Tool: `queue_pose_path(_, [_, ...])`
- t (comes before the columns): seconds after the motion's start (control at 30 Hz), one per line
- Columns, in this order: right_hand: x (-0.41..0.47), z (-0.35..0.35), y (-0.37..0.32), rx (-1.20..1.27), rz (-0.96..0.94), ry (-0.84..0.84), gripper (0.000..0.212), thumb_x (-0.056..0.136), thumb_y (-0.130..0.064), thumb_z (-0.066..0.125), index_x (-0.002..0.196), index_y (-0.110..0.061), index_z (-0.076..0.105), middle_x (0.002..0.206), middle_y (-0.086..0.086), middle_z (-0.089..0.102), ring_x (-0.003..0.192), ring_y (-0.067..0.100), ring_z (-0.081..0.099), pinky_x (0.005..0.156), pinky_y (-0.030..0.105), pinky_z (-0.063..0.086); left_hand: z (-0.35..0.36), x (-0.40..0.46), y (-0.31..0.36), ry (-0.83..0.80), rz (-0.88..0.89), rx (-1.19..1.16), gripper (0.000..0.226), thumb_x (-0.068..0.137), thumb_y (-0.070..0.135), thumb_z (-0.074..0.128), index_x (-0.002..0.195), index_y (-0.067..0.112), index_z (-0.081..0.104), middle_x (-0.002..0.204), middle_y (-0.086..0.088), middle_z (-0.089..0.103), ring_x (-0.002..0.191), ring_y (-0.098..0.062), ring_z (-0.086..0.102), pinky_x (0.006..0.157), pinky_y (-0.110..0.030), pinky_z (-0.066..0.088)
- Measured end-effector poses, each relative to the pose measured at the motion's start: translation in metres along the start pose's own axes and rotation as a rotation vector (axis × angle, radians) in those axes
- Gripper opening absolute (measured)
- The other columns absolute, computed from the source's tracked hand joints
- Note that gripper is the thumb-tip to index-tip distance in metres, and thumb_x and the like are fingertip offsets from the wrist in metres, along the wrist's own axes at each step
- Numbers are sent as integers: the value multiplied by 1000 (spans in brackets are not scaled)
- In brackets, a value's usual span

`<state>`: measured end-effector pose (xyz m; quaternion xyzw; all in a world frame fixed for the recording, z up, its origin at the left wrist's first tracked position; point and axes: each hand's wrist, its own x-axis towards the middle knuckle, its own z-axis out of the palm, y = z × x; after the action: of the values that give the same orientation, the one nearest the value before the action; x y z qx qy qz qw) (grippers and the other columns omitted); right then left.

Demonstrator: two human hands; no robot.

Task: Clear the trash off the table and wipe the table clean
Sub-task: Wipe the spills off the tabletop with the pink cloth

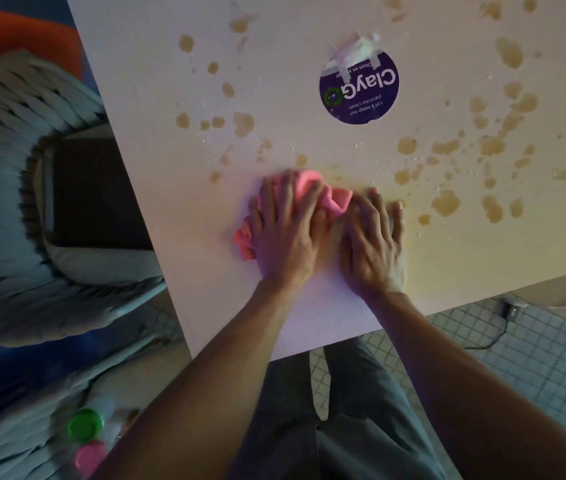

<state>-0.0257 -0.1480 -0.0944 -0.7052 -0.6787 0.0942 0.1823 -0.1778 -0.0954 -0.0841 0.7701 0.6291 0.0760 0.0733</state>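
A pink cloth lies bunched on the white table near its front edge. My left hand presses flat on the cloth's left part, fingers spread. My right hand presses down beside it, covering the cloth's right part. Several brown spill stains dot the tabletop to the right of and beyond my hands, and more brown stains lie to the upper left. A round purple sticker with torn white paper at its top is stuck further back.
A grey woven chair stands at the table's left side. Bottles with a green cap and a pink cap sit on a second chair at the lower left. Tiled floor with a black cable lies to the lower right.
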Motion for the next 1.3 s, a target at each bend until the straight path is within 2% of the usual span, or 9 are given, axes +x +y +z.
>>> queue_pose_path(0.2, [0, -2, -1, 46, 16, 0, 48, 100, -32, 42, 144, -15, 50, 151, 10, 45, 150, 30, 25, 122, 56, 11, -7, -49, -1, 3, 112, -42, 45, 105, 50, 46, 148, 39, 43, 155, -5, 46, 145, -38, 36, 114, -56, 30])
queue_pose_path(0.33, [1, -5, 0, 86, 3, -12, 57, 90, -23, 45, 147, -14, 47, 152, 9, 43, 150, 28, 23, 123, 54, 7, -16, -94, -31, -62, 89, 37, 43, 104, 45, 47, 147, 41, 49, 160, -2, 39, 149, -35, 29, 117, -57, 23])
queue_pose_path(0.53, [-8, -7, 10, 144, -64, 18, 61, 82, -3, 48, 143, -11, 51, 145, 14, 47, 148, 33, 29, 123, 55, 12, -30, -170, -60, -90, -349, 107, 46, 106, 47, 33, 148, 33, 43, 160, -6, 37, 150, -34, 26, 119, -57, 21])
queue_pose_path(0.7, [-42, -24, 39, 132, -148, 35, 58, 83, 0, 46, 141, -7, 53, 145, 17, 48, 147, 34, 30, 120, 55, 21, -14, -144, -17, -5, -611, 53, 47, 104, 46, 34, 149, 31, 40, 160, -7, 34, 147, -38, 30, 116, -60, 26])
queue_pose_path(0.83, [-48, -28, 44, 137, -125, 50, 54, 84, -3, 43, 137, -7, 56, 143, 16, 50, 145, 35, 33, 120, 54, 23, 1, -116, 37, 18, -509, 22, 48, 104, 50, 35, 147, 33, 45, 159, -8, 37, 147, -40, 30, 114, -60, 28])
queue_pose_path(0.93, [-46, -25, 43, 157, -112, 76, 43, 92, -8, 46, 132, -6, 59, 139, 17, 53, 143, 36, 37, 117, 55, 27, 8, -114, 74, 28, -307, 28, 51, 99, 46, 44, 148, 32, 47, 158, -9, 39, 145, -41, 32, 115, -58, 26])
queue_pose_path(1.0, [-48, -22, 46, 160, -113, 73, 38, 97, -19, 50, 132, -8, 60, 139, 16, 54, 142, 35, 38, 116, 54, 27, 9, -127, 85, -26, -167, 23, 49, 103, 49, 39, 150, 35, 44, 160, -6, 37, 147, -39, 29, 117, -56, 24])
queue_pose_path(1.1, [-50, -22, 48, 158, -123, 50, 47, 88, -8, 52, 135, -7, 57, 142, 16, 51, 143, 36, 35, 117, 54, 25, 1, -160, 69, -104, -16, 48, 44, 106, 42, 41, 149, 36, 44, 161, -3, 34, 150, -35, 25, 116, -56, 25])
queue_pose_path(1.3, [-49, -26, 44, 136, -109, 53, 55, 83, 0, 46, 136, -8, 56, 142, 16, 51, 145, 34, 33, 117, 55, 25, -19, -186, 0, -142, -99, 88, 44, 106, 43, 40, 147, 31, 48, 160, -7, 35, 149, -34, 27, 115, -56, 27])
